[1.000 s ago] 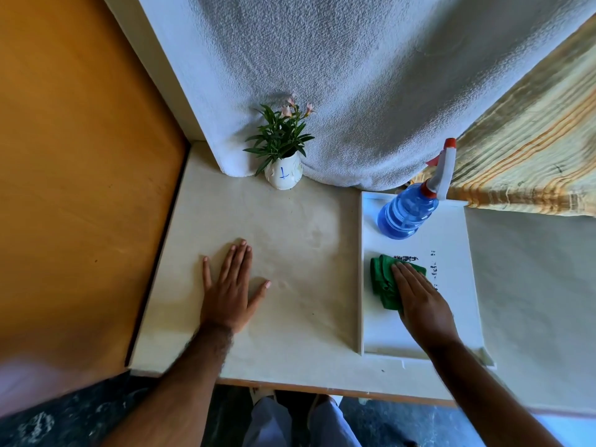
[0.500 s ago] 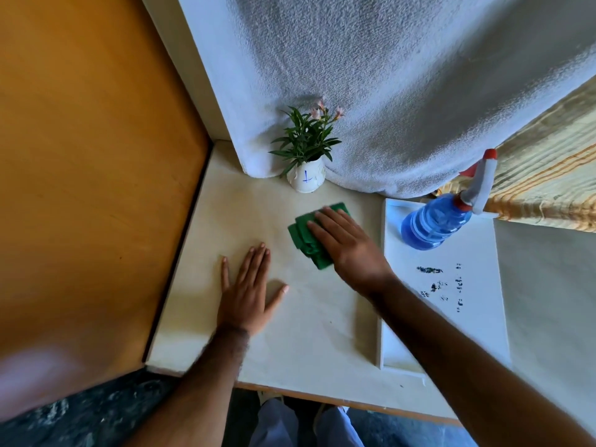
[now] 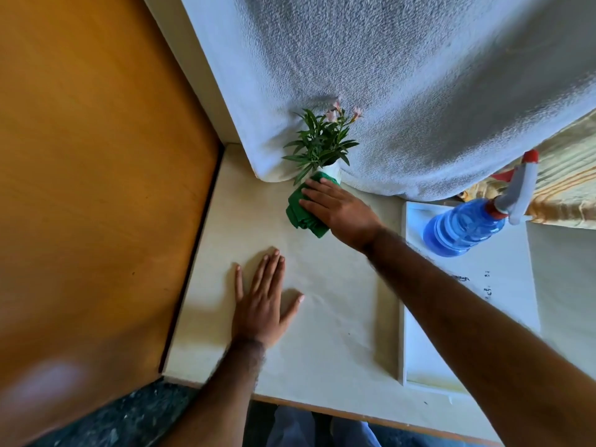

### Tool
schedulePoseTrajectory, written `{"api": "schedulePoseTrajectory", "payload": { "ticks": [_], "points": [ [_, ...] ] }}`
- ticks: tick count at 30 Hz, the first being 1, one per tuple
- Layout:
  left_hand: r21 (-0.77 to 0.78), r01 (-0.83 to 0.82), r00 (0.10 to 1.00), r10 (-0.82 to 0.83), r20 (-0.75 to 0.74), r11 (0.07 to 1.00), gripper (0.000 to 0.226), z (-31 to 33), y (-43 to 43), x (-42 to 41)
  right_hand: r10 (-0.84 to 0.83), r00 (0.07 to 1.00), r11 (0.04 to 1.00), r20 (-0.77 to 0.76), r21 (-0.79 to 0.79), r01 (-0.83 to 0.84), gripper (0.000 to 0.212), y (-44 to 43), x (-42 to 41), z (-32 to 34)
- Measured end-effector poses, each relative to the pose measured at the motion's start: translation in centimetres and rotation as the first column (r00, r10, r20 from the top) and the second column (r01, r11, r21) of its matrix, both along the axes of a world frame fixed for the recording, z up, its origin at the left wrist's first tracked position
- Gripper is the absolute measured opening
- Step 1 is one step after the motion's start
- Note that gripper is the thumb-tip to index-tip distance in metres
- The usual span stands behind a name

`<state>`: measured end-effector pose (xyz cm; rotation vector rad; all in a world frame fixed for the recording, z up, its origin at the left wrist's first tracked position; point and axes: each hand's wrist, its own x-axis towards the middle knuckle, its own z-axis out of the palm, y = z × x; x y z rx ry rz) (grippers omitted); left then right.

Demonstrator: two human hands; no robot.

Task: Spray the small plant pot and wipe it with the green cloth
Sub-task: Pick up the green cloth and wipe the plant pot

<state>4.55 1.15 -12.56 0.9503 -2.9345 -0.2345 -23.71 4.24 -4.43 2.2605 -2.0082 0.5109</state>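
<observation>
The small plant pot (image 3: 332, 171) stands at the far side of the pale surface (image 3: 338, 317), just in front of the hanging white towel (image 3: 419, 91). Most of its white body is hidden behind the green cloth (image 3: 301, 211). The right hand (image 3: 338, 211) presses this folded cloth against the near side of the pot, with the fingers laid over the cloth and not fully closed. The left hand (image 3: 263, 304) lies flat and open on the surface, holding nothing, well apart from the pot.

The main risk, I think, is tipping. The pot is small and carries tall leaves and flowers (image 3: 322, 140), and no hand holds it steady, so a strong push from the cloth could slide it into the towel or knock it over. The cloth could also catch the low leaves and bend them. I cannot tell whether the pot is wet. The blue spray bottle (image 3: 464, 225) leans at the far right on a white tray (image 3: 419, 350), near the right forearm, and a wide movement of the arm could knock it.
</observation>
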Motion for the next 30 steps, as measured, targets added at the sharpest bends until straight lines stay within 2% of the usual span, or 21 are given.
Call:
{"api": "schedulePoseTrajectory", "payload": {
  "ticks": [6,12,15,18,22,24,26,30],
  "points": [
    [-0.012,0.014,1.0,-0.013,0.018,1.0,0.089,-0.4,-0.2,0.2,-0.006,0.985,0.99,0.171,0.142,-0.018,0.05,0.9,0.5,-1.1],
    [-0.018,0.009,1.0,-0.008,0.021,1.0,0.089,-0.1,-0.1,0.1,0.073,0.995,0.997,0.07,-0.022,-0.072,0.033,-0.7,0.5,0.7],
    [-0.024,0.012,1.0,-0.011,0.017,1.0,0.089,0.0,-0.1,0.1,0.086,0.994,0.995,0.069,-0.046,-0.083,0.031,-1.3,-0.4,1.2],
    [-0.026,0.015,1.0,-0.015,0.019,1.0,0.09,-0.1,-0.1,0.1,0.113,0.986,0.993,0.123,0.022,-0.117,0.036,-0.8,-0.8,0.6],
    [-0.023,0.015,1.0,-0.015,0.022,1.0,0.09,-0.2,-0.1,0.2,0.018,0.972,0.98,0.236,0.19,-0.065,0.055,0.0,-0.3,-0.6],
    [-0.027,0.02,1.0,-0.019,0.016,0.999,0.09,-0.4,-0.2,0.4,-0.023,0.963,0.972,0.27,0.233,-0.042,0.058,0.5,0.2,-0.7],
    [-0.037,0.021,1.0,-0.021,0.008,0.999,0.091,-0.6,-0.3,0.4,-0.018,0.962,0.981,0.272,0.188,-0.035,0.055,1.0,0.4,-0.4],
    [-0.049,0.025,1.0,-0.024,0.016,0.998,0.092,-0.7,-0.3,0.4,-0.014,0.985,0.999,0.174,-0.033,0.02,0.042,1.0,-0.3,0.8]
  ]
}}
